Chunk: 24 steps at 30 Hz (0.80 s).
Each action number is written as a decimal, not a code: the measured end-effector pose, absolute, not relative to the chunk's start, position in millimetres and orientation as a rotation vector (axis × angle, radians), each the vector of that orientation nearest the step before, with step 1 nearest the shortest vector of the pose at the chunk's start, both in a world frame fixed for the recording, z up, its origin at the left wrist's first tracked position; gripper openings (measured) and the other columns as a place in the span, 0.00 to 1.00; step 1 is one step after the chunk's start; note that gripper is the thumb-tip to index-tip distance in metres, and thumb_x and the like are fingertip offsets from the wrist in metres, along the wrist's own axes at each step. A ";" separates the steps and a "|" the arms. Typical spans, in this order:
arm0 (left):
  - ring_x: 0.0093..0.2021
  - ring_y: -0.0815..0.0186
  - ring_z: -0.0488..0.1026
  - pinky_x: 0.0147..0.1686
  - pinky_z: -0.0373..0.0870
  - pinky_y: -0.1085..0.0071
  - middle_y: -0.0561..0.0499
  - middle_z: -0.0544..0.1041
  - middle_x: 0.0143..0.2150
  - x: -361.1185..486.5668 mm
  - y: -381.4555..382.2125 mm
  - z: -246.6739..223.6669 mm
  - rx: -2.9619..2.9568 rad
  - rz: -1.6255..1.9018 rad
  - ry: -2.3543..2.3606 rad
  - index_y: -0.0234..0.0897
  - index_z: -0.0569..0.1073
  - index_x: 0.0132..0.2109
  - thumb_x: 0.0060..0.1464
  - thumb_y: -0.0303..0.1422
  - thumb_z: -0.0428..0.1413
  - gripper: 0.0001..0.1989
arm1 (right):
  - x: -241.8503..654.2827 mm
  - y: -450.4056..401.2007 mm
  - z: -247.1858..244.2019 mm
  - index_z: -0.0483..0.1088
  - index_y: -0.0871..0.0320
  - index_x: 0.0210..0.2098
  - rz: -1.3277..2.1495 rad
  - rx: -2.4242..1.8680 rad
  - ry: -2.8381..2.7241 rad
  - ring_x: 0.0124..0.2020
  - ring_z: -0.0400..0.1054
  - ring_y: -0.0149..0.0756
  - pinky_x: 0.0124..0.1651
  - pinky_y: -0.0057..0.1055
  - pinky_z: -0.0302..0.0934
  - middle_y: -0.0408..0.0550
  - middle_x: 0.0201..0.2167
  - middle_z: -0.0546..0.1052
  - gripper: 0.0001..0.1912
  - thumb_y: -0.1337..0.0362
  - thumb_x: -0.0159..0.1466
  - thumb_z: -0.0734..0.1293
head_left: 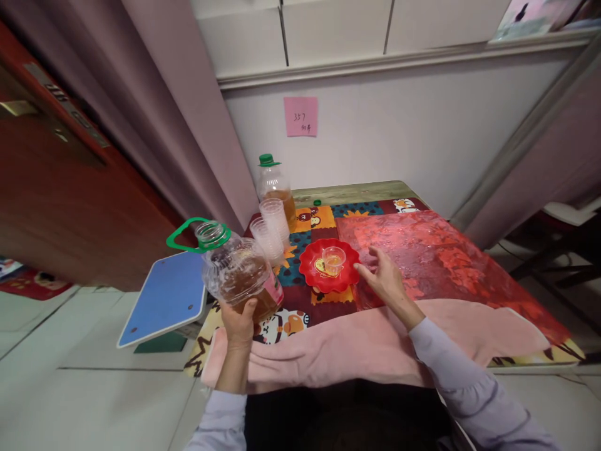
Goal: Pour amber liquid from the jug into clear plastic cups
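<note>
My left hand (238,321) is wrapped round the lower part of a large clear bottle (241,272), which holds amber liquid and leans with its uncapped mouth toward the upper left. A green ring handle (188,235) sits round its neck. My right hand (382,272) is at the right rim of a red scalloped plate (307,270), fingers apart and holding nothing. On the plate stands a small clear plastic cup (334,259) with a little amber liquid in it. Stacks of clear cups (267,238) stand between the held bottle and a second bottle.
The second bottle (277,191), green-capped, is at the back left. A green cap (317,202) lies near the table's back edge. A pink towel (328,354) runs along the front edge, and a red sheet (422,250) covers the right. A blue board (164,294) is at the left.
</note>
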<state>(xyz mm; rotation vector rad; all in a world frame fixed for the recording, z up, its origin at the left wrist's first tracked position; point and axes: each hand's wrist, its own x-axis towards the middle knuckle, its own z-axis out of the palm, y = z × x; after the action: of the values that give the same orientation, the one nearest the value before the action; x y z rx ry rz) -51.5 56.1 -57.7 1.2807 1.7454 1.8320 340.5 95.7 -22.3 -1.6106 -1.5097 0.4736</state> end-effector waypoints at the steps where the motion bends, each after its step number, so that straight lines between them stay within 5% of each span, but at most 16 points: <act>1: 0.53 0.48 0.79 0.58 0.73 0.52 0.37 0.81 0.52 -52.4 56.3 -58.1 1.293 1.829 1.761 0.32 0.74 0.58 0.39 0.66 0.67 0.49 | 339.8 99.4 -15.2 0.69 0.57 0.64 0.438 -1.553 -1.555 0.50 0.79 0.54 0.55 0.52 0.73 0.63 0.60 0.79 0.36 0.47 0.62 0.75; 9: 0.50 0.49 0.80 0.55 0.75 0.52 0.39 0.82 0.49 -51.7 54.7 -54.2 1.329 1.850 1.807 0.34 0.73 0.56 0.39 0.68 0.66 0.49 | 297.5 131.2 6.5 0.63 0.58 0.71 0.475 -1.515 -2.024 0.69 0.67 0.60 0.69 0.57 0.63 0.65 0.69 0.71 0.48 0.55 0.56 0.81; 17: 0.53 0.44 0.79 0.59 0.73 0.47 0.36 0.81 0.49 -49.2 53.5 -48.5 1.272 1.805 1.806 0.30 0.74 0.57 0.36 0.68 0.66 0.52 | 291.3 132.7 19.7 0.65 0.61 0.70 0.498 -1.629 -2.049 0.66 0.70 0.61 0.67 0.55 0.65 0.65 0.66 0.75 0.41 0.54 0.62 0.76; 24: 0.54 0.44 0.77 0.62 0.70 0.45 0.36 0.79 0.52 -53.0 57.0 -46.0 1.311 1.794 1.882 0.30 0.73 0.59 0.37 0.67 0.67 0.53 | 284.1 143.8 27.0 0.74 0.61 0.62 0.740 -1.567 -1.955 0.56 0.78 0.55 0.60 0.47 0.70 0.62 0.58 0.80 0.39 0.60 0.53 0.82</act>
<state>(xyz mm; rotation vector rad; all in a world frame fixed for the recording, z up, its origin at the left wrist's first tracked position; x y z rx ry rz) -53.0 57.0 -46.0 1.3109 1.8821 1.7940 284.1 143.8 27.0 -1.5670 -1.9545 0.7402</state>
